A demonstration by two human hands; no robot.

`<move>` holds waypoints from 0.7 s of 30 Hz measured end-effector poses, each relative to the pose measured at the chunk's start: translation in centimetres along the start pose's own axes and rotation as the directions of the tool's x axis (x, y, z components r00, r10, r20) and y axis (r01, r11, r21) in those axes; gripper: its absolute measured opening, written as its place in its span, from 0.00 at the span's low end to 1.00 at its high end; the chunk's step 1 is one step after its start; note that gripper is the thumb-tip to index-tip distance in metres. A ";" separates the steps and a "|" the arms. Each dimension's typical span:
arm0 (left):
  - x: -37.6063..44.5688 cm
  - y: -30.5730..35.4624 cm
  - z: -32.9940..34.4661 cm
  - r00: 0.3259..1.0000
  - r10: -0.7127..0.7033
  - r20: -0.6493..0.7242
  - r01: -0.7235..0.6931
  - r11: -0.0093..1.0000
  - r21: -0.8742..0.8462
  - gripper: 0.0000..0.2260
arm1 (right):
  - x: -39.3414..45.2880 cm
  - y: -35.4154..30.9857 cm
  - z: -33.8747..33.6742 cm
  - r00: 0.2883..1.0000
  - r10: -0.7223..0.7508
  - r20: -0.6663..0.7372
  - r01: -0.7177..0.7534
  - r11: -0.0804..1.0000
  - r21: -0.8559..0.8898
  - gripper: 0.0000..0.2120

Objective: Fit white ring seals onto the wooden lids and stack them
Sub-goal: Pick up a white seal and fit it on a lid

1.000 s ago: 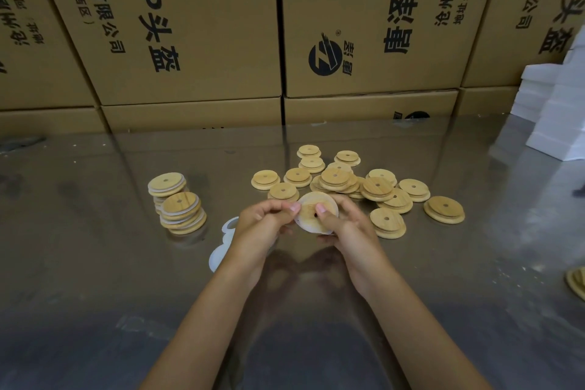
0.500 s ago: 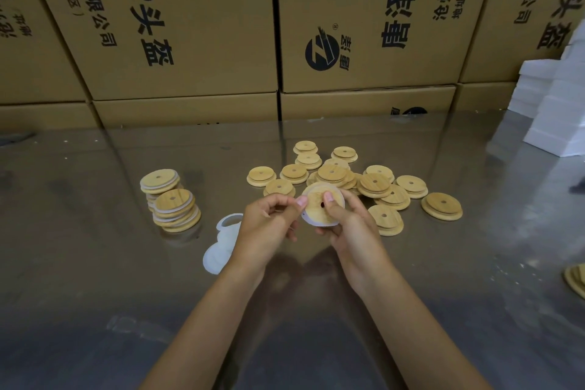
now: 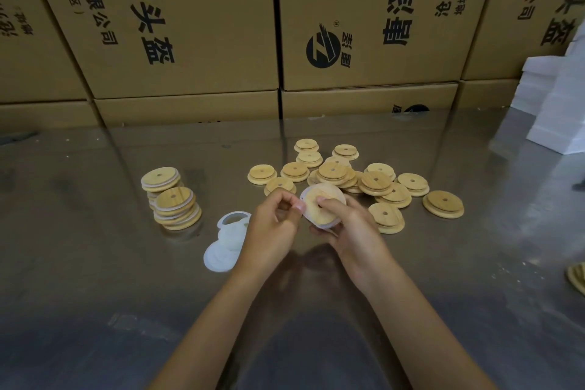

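I hold one round wooden lid (image 3: 327, 199) tilted above the table, a white ring seal around its rim. My right hand (image 3: 354, 231) grips it from below, thumb pressed on its face near the centre hole. My left hand (image 3: 272, 225) pinches the lid's left edge with curled fingers. A heap of loose wooden lids (image 3: 354, 177) lies just behind my hands. Two leaning stacks of sealed lids (image 3: 172, 199) stand to the left. White ring seals (image 3: 226, 241) lie on the table beside my left wrist.
The shiny metal table (image 3: 95, 263) runs to a wall of printed cardboard boxes (image 3: 190, 25) at the back. White foam blocks (image 3: 560, 104) are piled at the right. Another wooden piece (image 3: 577, 277) peeks in at the right edge.
The lid has tilted and turned a little between my fingers while both hands stay in the same spot; the camera has dipped slightly.
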State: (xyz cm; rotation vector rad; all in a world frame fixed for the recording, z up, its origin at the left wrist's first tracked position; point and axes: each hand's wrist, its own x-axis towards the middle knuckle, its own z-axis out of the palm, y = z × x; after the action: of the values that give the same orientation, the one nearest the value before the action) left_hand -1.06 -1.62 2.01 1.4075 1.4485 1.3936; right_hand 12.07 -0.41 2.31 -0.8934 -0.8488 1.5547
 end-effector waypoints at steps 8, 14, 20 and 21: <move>0.2 -0.4 -0.4 0.995 0.098 0.023 -0.101 0.973 0.208 0.07 | -0.3 0.3 0.0 0.999 0.023 0.034 -0.017 0.987 -0.163 0.08; 0.6 -0.3 -0.6 0.996 0.052 0.079 -0.065 0.981 0.184 0.07 | -0.2 0.0 -0.4 0.999 -0.028 0.045 0.034 0.990 -0.138 0.07; 0.2 0.1 -0.2 0.987 0.047 0.155 -0.070 0.986 0.151 0.08 | 0.5 -0.3 -1.0 0.999 0.031 0.023 -0.031 1.000 0.002 0.10; 0.1 0.2 -0.1 0.985 0.052 0.163 -0.077 0.986 0.151 0.08 | 0.6 -0.4 -1.0 0.999 0.035 0.018 -0.035 0.999 0.032 0.10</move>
State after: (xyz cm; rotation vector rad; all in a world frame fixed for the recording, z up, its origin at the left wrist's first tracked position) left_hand -1.12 -1.54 2.26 1.6388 1.4451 1.1978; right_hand 13.03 0.25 2.11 -0.8768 -0.8227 1.6043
